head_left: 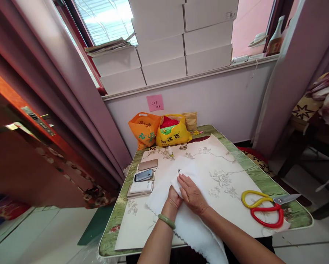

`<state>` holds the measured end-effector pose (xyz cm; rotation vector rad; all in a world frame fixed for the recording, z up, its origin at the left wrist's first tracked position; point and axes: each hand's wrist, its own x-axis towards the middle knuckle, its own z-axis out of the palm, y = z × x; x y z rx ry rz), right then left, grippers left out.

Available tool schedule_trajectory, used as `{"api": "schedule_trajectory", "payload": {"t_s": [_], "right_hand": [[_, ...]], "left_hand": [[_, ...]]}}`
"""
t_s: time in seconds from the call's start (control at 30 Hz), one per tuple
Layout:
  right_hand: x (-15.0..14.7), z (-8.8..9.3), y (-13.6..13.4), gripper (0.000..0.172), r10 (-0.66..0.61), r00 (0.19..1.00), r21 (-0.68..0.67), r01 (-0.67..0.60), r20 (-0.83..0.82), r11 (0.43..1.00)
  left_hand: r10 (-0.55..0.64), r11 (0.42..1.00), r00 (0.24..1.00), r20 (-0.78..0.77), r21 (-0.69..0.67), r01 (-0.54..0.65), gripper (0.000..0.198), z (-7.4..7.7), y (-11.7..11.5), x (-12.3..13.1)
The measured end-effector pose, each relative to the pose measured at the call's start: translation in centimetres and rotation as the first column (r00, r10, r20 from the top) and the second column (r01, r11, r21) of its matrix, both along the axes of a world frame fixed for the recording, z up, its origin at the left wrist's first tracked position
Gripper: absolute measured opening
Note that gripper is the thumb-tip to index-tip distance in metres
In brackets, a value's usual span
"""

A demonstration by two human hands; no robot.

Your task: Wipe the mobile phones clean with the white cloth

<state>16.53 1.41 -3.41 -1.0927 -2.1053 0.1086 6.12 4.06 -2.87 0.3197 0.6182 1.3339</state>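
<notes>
A white fleecy cloth (pixel 164 194) with a zigzag edge lies over the near middle of the table and hangs off the front edge. My right hand (pixel 191 193) rests flat on it, fingers stretched toward a folded corner. My left hand (pixel 173 198), with a green bangle on the wrist, sits tucked beside and partly under the right hand; its fingers are hidden by the right hand and the fold. Under the cloth lies a pale sheet printed with grey flowers (pixel 222 176).
Three phones (pixel 142 179) lie in a row at the table's left. Large scissors with yellow and red handles (pixel 266 208) lie at the right. An orange bag (pixel 144 132) and a yellow bag (pixel 172 132) stand at the back. White boxes (pixel 181 44) fill the windowsill.
</notes>
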Motion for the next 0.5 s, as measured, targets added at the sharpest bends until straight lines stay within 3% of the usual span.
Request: {"api": "schedule_trajectory", "payload": {"t_s": [0.1, 0.23, 0.5], "right_hand": [[-0.11, -0.26, 0.11, 0.057, -0.128, 0.991, 0.002, 0.128, -0.035, 0.992], [-0.43, -0.5, 0.33, 0.063, -0.264, 0.961, -0.04, 0.268, 0.083, 0.963], [-0.55, -0.06, 0.05, 0.063, -0.182, 0.954, -0.056, 0.2, 0.237, 0.978]], "left_hand": [[-0.087, 0.995, 0.996, -0.008, -0.042, 0.086, 0.028, 0.41, -0.07, 0.13], [-0.151, 0.988, 0.988, 0.012, -0.02, 0.151, 0.033, 0.77, -0.13, 0.3], [-0.187, 0.982, 0.978, 0.087, -0.019, 0.19, 0.035, 0.51, -0.08, -0.54]]}}
